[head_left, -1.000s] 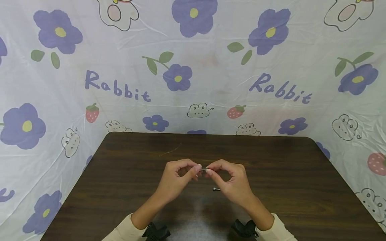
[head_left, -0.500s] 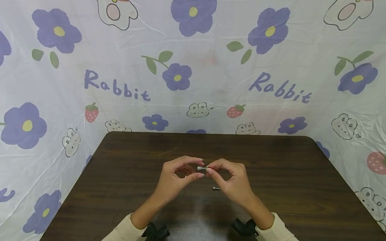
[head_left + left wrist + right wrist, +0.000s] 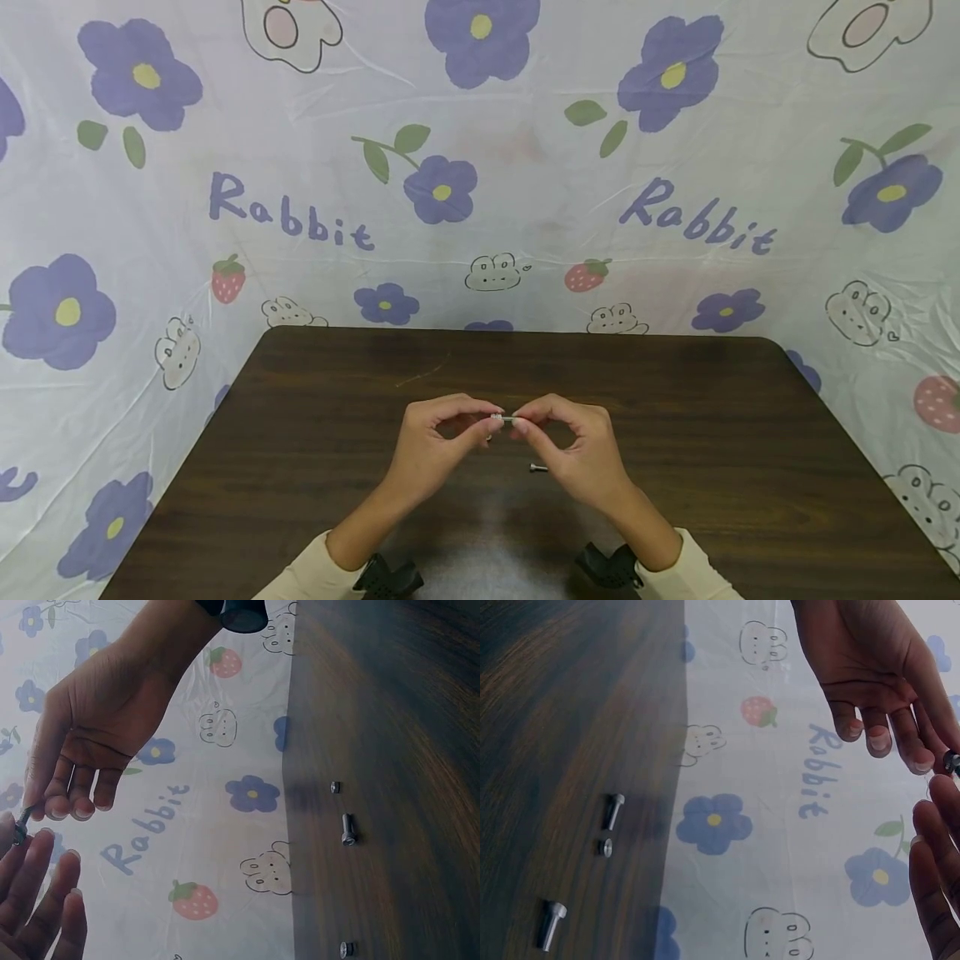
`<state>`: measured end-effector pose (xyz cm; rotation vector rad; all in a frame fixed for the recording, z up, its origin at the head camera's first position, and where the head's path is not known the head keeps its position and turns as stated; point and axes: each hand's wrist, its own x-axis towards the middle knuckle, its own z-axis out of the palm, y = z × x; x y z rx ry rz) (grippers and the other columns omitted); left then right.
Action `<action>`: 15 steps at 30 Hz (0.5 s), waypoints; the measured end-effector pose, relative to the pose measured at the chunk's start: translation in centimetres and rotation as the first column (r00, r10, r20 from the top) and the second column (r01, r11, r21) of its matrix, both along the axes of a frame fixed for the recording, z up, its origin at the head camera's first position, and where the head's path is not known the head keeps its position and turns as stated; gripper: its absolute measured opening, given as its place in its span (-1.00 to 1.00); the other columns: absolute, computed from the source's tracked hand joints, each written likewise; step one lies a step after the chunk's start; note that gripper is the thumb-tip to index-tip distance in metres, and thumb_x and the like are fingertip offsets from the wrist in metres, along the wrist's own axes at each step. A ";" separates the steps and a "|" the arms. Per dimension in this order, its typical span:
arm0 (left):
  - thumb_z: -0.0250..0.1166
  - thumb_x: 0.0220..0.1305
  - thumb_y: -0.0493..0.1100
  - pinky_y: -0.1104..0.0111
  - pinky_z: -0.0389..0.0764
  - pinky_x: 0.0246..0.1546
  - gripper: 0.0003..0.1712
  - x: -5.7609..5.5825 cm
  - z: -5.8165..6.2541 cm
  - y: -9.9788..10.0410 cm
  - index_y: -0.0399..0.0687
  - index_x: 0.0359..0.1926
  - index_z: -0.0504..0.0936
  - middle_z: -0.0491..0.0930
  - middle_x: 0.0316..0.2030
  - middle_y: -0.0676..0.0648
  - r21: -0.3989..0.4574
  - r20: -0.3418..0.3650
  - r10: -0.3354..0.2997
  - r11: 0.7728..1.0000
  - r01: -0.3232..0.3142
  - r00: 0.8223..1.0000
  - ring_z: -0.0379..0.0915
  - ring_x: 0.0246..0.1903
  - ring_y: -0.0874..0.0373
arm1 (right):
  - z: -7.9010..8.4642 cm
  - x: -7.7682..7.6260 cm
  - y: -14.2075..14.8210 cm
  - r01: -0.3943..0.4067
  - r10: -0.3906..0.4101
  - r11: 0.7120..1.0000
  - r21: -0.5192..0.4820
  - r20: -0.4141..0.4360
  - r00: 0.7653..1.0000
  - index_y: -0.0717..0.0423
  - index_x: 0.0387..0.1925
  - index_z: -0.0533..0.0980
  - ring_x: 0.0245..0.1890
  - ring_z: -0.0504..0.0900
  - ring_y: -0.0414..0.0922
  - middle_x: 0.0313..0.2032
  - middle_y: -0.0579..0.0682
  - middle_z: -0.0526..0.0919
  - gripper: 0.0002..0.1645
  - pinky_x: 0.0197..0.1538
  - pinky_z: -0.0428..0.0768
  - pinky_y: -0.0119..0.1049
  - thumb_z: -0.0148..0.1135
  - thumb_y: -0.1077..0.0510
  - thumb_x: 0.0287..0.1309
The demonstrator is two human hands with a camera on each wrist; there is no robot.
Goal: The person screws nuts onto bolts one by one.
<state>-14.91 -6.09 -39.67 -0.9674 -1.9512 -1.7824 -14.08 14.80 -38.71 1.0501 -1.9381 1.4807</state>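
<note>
A small silver bolt [image 3: 507,419] lies level between my two hands, above the middle of the table. My left hand [image 3: 438,442] pinches its thicker head end between thumb and fingertips. At the opposite end, the thumb and forefinger of my right hand [image 3: 581,454] grip the thin shank. The left wrist view shows the bolt's threaded shank [image 3: 25,814] between the fingertips of both hands. Below the hands, a second bolt [image 3: 537,468] lies on the table, partly hidden by my right hand in the head view.
Loose hardware lies on the dark wooden table [image 3: 315,500]: one nut [image 3: 335,787] near a bolt [image 3: 349,829], another nut [image 3: 346,949] farther off. Two bolts, the nearer one [image 3: 553,924] larger in view, show in the right wrist view. A flower-print cloth [image 3: 525,208] hangs behind the table.
My left thumb and fingers spread off the bolt's head half a second ago and now pinch it again. My right hand keeps its grip on the shank, nearly still.
</note>
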 end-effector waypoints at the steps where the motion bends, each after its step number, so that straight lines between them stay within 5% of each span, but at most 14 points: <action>1: 0.42 0.28 -0.33 0.26 0.68 -0.56 -0.90 0.0 0.0 0.0 -0.17 -0.18 0.78 0.74 -0.40 -0.08 0.002 0.013 -0.006 1.000 0.006 1.000 0.64 -0.57 0.01 | 0.0 0.0 0.0 0.000 0.000 1.000 -0.001 0.005 1.000 0.14 -0.25 0.66 -0.40 0.75 -0.13 -0.41 -0.02 0.76 -0.73 -0.28 0.73 -0.32 0.37 0.52 0.12; 9: 0.33 0.39 -0.28 0.21 0.71 -0.52 -0.90 0.1 -0.1 0.1 -0.15 -0.26 0.77 0.73 -0.48 -0.11 -0.004 0.120 -0.018 1.000 0.018 0.993 0.64 -0.57 0.01 | -0.1 0.0 0.0 0.012 -0.011 1.000 -0.005 0.006 1.000 0.14 -0.27 0.66 -0.42 0.75 -0.14 -0.42 -0.03 0.76 -0.74 -0.29 0.72 -0.33 0.38 0.52 0.11; 15: 0.44 0.23 -0.39 0.29 0.67 -0.57 -0.78 0.1 -0.2 -0.1 -0.21 -0.09 0.75 0.74 -0.34 -0.14 0.021 0.067 -0.009 1.000 0.007 0.998 0.64 -0.58 -0.04 | -0.1 -0.1 0.1 0.011 -0.012 1.000 -0.009 -0.012 1.000 0.16 -0.26 0.66 -0.42 0.75 -0.15 -0.42 -0.03 0.76 -0.83 -0.31 0.72 -0.33 0.38 0.43 0.18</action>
